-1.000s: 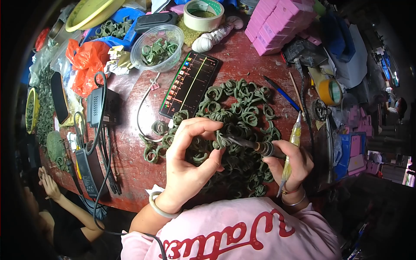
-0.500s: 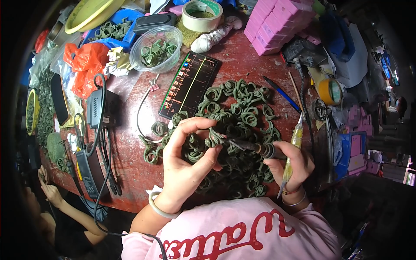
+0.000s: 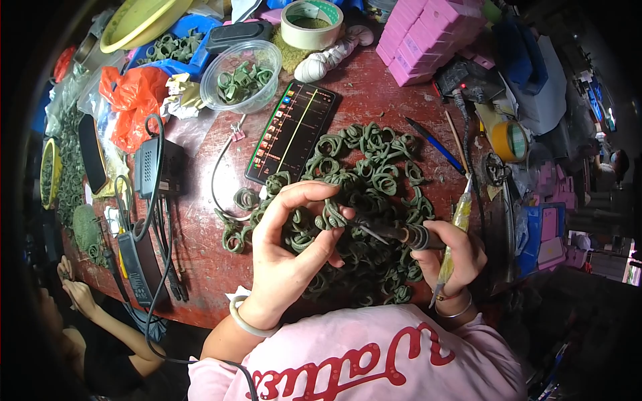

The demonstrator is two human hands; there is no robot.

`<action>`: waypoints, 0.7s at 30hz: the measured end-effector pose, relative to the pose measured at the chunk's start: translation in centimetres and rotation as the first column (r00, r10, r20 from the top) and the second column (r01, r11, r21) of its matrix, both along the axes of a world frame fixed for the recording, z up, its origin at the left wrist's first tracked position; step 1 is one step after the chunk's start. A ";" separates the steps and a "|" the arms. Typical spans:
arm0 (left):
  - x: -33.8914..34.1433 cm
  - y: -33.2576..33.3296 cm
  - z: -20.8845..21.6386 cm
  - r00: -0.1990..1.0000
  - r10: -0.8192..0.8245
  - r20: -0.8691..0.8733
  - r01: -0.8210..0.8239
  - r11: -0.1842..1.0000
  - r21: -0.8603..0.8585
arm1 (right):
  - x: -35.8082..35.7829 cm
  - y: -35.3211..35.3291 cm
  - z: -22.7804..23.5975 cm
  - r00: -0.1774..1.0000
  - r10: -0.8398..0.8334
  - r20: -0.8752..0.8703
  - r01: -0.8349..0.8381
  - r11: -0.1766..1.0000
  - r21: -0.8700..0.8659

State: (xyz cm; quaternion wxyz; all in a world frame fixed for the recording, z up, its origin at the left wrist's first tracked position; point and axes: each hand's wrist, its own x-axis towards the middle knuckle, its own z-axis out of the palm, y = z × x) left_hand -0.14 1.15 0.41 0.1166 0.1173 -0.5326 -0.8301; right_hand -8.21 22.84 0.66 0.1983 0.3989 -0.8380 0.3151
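Thumb and fingers of my left hand (image 3: 284,257) pinch a small dark green ring piece (image 3: 332,215), held over the heap. My right hand (image 3: 461,257) grips a dark-handled tool like a soldering iron (image 3: 416,236), its thin tip pointing left, close to the piece; I cannot tell if they touch. A slim yellow tool with pointed ends (image 3: 461,217) is also tucked between my right fingers, slanting upright. Under and around both hands lies a heap of similar green rings (image 3: 381,180), partly hidden by my hands.
Beyond the heap a phone (image 3: 292,132) lies lit on the red table (image 3: 214,267). A clear tub (image 3: 241,77) of green pieces and a tape roll (image 3: 311,23) stand behind. Pink blocks (image 3: 428,40) rise far right, near a blue pen (image 3: 435,145). Another person's hands (image 3: 80,294) are at left.
The green piece has turned in my left fingers. The iron's tip has shifted slightly, and my right hand with the yellow tool has edged right. The other person's hands have moved a little.
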 end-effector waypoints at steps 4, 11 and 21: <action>0.0 0.2 0.2 1.000 0.013 0.014 -0.014 0.999 0.030 | 0.0 -0.1 0.1 1.000 -0.005 -0.019 0.005 1.000 -0.005; 0.1 -1.0 0.0 0.973 -0.223 0.061 0.162 0.846 0.508 | -0.1 0.0 -0.1 1.000 0.004 0.024 -0.003 0.999 -0.042; 0.1 -1.6 -1.5 0.940 -0.339 -0.035 0.224 0.537 0.813 | -0.1 -0.4 -0.3 0.998 -0.008 0.059 0.011 0.998 -0.054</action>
